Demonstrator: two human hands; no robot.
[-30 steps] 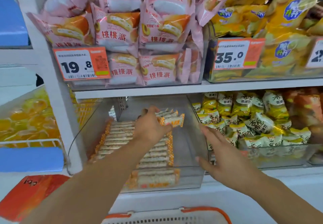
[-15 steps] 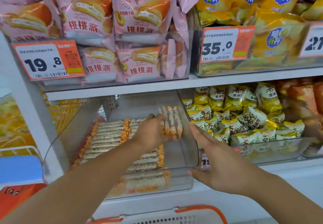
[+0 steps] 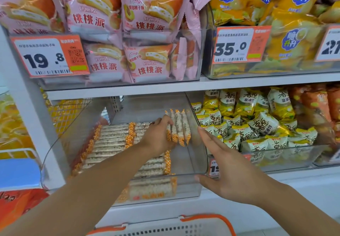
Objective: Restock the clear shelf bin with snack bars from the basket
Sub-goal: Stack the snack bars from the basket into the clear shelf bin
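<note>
The basket rim shows nearest, below the shelf. The right hand rests on the bin at its near right corner, fingers straight and together. Farther in, the left hand grips several bars standing on edge, right of the flat rows.

White lower shelf | carries clear bin of snack bars | just beside it, clear bin of yellow-green packets
</note>
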